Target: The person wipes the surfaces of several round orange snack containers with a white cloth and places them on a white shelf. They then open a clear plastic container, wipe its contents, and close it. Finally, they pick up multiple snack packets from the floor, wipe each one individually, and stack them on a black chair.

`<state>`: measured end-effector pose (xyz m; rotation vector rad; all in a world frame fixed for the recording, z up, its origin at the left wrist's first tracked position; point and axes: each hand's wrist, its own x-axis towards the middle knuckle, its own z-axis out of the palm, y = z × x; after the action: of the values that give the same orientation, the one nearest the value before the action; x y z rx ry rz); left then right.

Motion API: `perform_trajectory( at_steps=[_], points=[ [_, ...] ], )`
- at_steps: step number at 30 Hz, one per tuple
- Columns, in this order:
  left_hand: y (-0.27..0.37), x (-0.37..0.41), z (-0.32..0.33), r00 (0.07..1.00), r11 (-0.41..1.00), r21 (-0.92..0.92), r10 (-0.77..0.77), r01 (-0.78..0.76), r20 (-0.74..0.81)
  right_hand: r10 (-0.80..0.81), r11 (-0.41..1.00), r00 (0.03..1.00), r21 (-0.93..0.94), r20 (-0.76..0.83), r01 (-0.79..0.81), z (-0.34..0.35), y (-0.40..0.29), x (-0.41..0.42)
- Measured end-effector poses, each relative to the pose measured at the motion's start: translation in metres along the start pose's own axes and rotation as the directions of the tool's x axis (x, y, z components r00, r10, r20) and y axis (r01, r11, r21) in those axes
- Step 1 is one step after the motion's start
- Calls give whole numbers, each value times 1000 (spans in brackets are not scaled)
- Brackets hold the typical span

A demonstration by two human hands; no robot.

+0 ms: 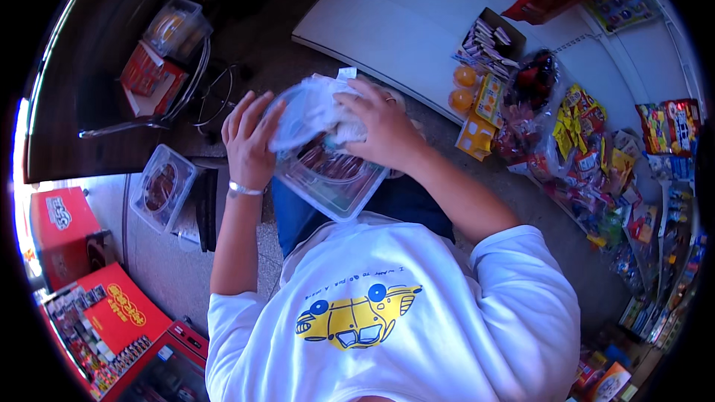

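Note:
A clear plastic container (346, 201) with wrapped dark red items inside rests on or just above my lap. Over its far side, my left hand (251, 128) grips the edge of a round translucent plastic lid (296, 114), tilted up. My right hand (380, 120) is closed on a crumpled white cloth (349, 125), which lies against the lid. A small white tag (346, 73) sticks up from the cloth. My right fingertips are partly hidden by the cloth.
A similar clear container (163, 187) stands at the left, below a red open box (151, 78) and another clear tub (176, 25). White shelving (380, 33) runs ahead. Packaged sweets (581, 123) lie at the right; red boxes (64, 229) stand lower left.

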<state>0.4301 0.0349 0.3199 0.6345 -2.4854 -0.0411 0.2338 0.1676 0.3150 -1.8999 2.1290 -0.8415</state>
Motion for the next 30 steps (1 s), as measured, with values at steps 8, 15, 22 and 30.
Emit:
perform_trajectory(
  at_steps=[8,15,22,30],
  points=[
    [7,1,-12,848,-50,-951,-441,304,294,334,389,925,867,183,-312,22,52,-20],
    [16,22,-29,665,433,-580,-64,690,744,343,367,927,886,152,-282,28,62,-18],
    [24,-14,-28,747,472,-579,-411,665,522,404,113,889,952,217,-284,29,55,-19],
    [-23,15,-26,926,647,-677,-349,350,145,339,67,905,953,257,-296,31,67,-29]
  ],
)
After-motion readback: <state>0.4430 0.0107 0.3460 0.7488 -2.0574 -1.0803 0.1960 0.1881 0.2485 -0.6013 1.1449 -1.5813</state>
